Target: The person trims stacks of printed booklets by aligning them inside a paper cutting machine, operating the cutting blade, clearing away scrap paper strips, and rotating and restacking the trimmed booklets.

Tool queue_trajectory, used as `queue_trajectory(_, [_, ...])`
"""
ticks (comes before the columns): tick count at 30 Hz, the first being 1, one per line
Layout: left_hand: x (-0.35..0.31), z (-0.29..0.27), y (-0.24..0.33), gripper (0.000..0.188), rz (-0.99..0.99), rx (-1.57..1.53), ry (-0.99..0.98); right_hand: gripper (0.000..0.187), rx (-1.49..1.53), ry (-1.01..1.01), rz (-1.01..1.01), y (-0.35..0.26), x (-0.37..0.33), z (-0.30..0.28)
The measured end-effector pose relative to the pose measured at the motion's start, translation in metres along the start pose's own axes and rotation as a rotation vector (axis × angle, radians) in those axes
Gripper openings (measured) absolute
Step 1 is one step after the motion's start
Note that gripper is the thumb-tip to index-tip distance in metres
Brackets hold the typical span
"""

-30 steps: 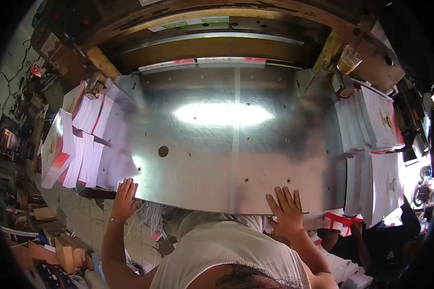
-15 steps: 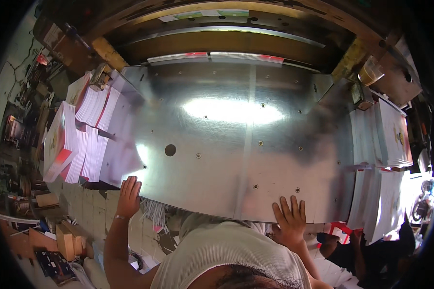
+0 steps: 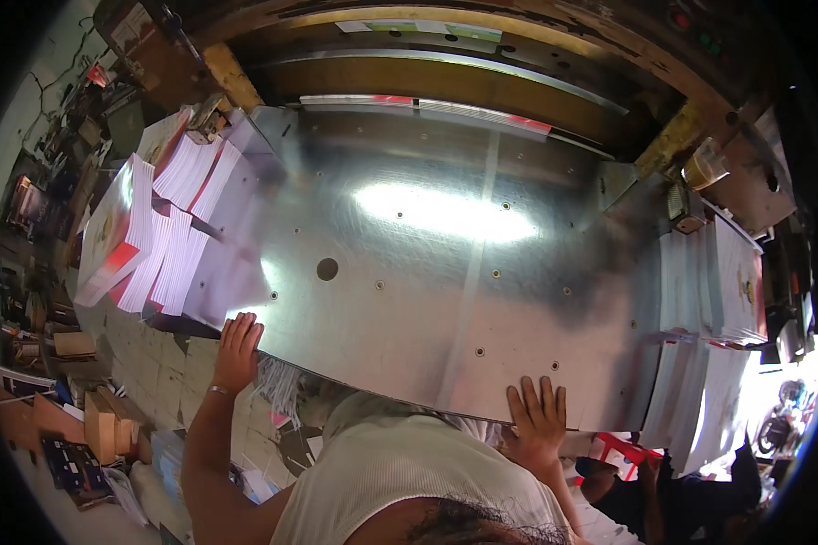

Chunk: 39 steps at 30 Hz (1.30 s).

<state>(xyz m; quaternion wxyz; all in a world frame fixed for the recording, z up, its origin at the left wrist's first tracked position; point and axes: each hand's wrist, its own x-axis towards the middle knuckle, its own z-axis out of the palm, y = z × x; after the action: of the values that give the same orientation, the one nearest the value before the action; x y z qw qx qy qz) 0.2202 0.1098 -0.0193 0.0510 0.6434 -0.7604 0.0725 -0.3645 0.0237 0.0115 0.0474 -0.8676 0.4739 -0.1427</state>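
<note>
A wide metal table [image 3: 409, 309] with small round fittings and one larger hole spreads in front of me. My left hand [image 3: 237, 352] lies on its near edge at the left, fingers stretched out. Further right, my right hand [image 3: 537, 421] rests palm down on the same edge with fingers spread. Neither hand holds anything. Nearest my left hand are stacks of white-paged books [image 3: 168, 259] on the table's left wing. Similar stacks [image 3: 713, 282] stand on the right wing. Along the back, thin white and red edges of paper stock [image 3: 482, 115] show beneath a machine's crossbar.
A machine frame [image 3: 409, 82] spans the back. A plastic cup with brown liquid [image 3: 705, 166] sits at the back right. Another person in dark clothes [image 3: 691, 500] is at the lower right, near a red stool [image 3: 625, 454]. Boxes [image 3: 109, 422] clutter the floor on the left.
The view has tilted slightly, so the table appears turned clockwise. Both hands stay on the table's near edge, still with fingers stretched out.
</note>
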Motion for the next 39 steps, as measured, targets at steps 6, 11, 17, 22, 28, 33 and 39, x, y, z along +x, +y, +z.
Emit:
queue_trajectory(6, [-0.001,0.001,0.005,0.065,-0.019,0.001,0.015,0.070,-0.015,0.007,-0.003,0.000,0.001,-0.001])
queue_trajectory(11, [-0.004,0.004,0.008,0.064,-0.058,0.011,0.038,0.069,-0.013,0.012,-0.001,-0.001,0.001,-0.003])
queue_trajectory(17, [-0.005,0.006,0.009,0.063,-0.064,0.041,0.044,0.069,-0.015,0.007,0.016,-0.002,0.002,-0.004])
queue_trajectory(22, [-0.006,0.004,0.012,0.062,-0.068,0.037,0.053,0.070,-0.014,0.021,0.005,-0.002,0.000,-0.004])
queue_trajectory(28, [-0.005,-0.001,0.015,0.063,-0.074,0.022,0.052,0.072,-0.013,0.027,0.002,-0.004,0.001,-0.004])
queue_trajectory(33, [0.007,-0.023,0.009,0.062,-0.063,0.019,0.001,0.074,-0.012,-0.024,0.015,-0.007,0.010,-0.010])
queue_trajectory(39, [0.095,-0.038,-0.026,0.066,-0.305,-0.399,0.061,0.080,0.284,-0.145,0.094,0.001,0.075,-0.047])
